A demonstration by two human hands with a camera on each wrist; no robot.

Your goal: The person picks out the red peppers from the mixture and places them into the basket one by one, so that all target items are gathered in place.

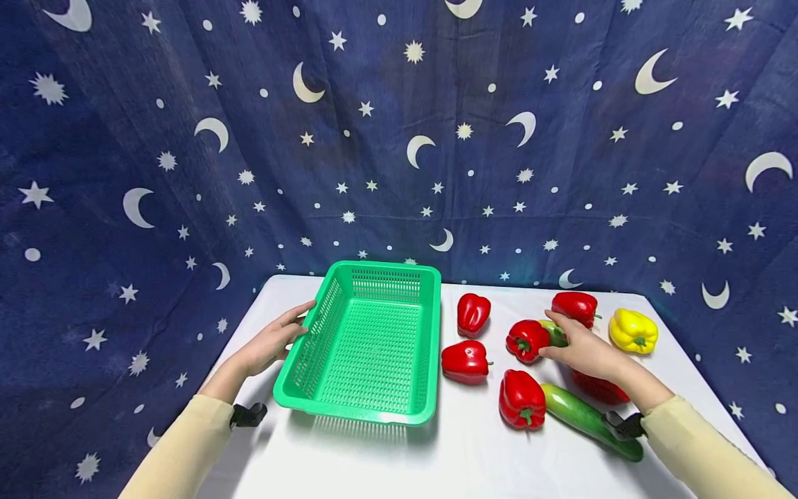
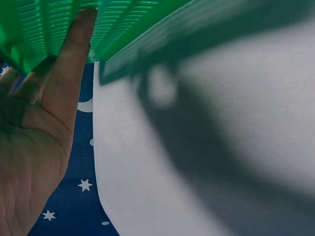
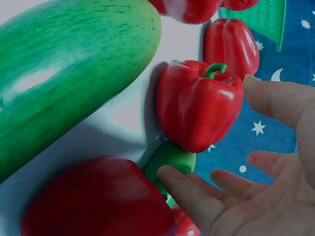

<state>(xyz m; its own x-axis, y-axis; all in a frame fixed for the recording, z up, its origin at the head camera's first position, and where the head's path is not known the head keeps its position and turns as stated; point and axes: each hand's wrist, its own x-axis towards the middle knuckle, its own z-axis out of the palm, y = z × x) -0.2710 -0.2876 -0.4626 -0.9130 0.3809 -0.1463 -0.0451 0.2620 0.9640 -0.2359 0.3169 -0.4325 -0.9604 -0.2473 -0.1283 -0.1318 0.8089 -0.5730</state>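
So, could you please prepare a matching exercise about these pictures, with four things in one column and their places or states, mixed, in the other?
Column one
1. basket
2. yellow pepper
3. left hand
4. right hand

Column two
A. next to a red pepper, with fingers not curled round it
B. farthest to the right of all the peppers in the head view
C. green, with many slots in its walls
D. at the left side of the slotted container

Right pairs: 1-C, 2-B, 3-D, 4-A
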